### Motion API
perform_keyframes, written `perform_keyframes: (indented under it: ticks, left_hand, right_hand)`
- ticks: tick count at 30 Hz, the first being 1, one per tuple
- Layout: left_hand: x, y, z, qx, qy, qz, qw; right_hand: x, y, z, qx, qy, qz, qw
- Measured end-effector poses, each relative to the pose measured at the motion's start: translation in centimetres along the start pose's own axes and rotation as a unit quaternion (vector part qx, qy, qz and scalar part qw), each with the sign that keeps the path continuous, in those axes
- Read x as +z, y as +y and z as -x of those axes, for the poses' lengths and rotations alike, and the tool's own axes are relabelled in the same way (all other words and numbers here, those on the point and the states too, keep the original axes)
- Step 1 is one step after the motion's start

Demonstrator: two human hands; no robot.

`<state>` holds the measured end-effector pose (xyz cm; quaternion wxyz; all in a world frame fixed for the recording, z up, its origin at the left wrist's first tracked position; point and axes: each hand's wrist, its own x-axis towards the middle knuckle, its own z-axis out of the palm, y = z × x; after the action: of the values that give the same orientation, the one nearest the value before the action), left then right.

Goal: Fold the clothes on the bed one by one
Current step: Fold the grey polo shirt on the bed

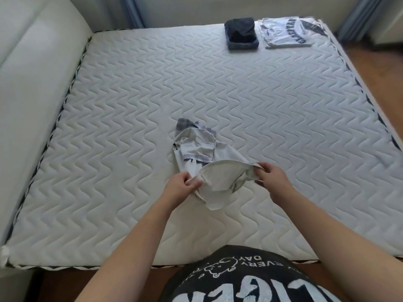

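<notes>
A white quilted mattress [196, 88] fills most of the frame, bordered by a padded headboard [32, 62] at the left. At the upper right, a folded white shirt [287, 32] with dark lettering is laid flat, with a folded dark garment [241, 32] just beside it. Near the lower centre, a pale grey garment [205, 155] with plaid trim lies crumpled, its near edge lifted. That edge is pinched by the left hand [182, 185] and gripped by the right hand [270, 177].
</notes>
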<state>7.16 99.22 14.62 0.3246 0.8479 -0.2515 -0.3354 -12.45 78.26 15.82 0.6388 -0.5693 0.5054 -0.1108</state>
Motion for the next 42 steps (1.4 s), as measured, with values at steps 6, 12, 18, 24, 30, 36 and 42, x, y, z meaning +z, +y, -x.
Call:
perform_keyframes:
  ticks: [6, 12, 18, 24, 30, 36, 42]
  left_hand:
    - [-1.2, 1.0, -0.3, 0.025, -0.042, -0.281, 0.958]
    - [-3.0, 0.5, -1.1, 0.009, 0.0, -0.23, 0.973]
    - [-4.8, 3.0, 0.6, -0.026, 0.073, 0.271, 0.959]
    - [-6.4, 8.9, 1.2, 0.051, 0.017, 0.307, 0.95]
    - [-6.6, 11.1, 1.8, 0.123, -0.12, 0.266, 0.949]
    - [-6.3, 10.9, 0.6, 0.12, -0.035, 0.17, 0.977]
    - [-7.7, 10.3, 0.6, 0.095, -0.032, 0.294, 0.95]
  right_hand:
    - [2.5, -4.6, 0.6, 0.013, -0.016, -0.122, 0.992]
    - [3.6, -7.4, 0.8, -0.008, -0.052, -0.163, 0.985]
    - [5.5, -10.0, 2.1, -0.008, -0.105, -0.257, 0.961]
    - [8.0, -14.3, 3.7, -0.032, -0.188, -0.26, 0.947]
    - [9.0, -16.6, 4.3, -0.071, -0.257, -0.216, 0.939]
    - [7.8, -16.7, 3.6, -0.117, -0.248, -0.149, 0.95]
    - [5.0, -15.4, 2.2, -0.257, -0.002, 0.265, 0.929]
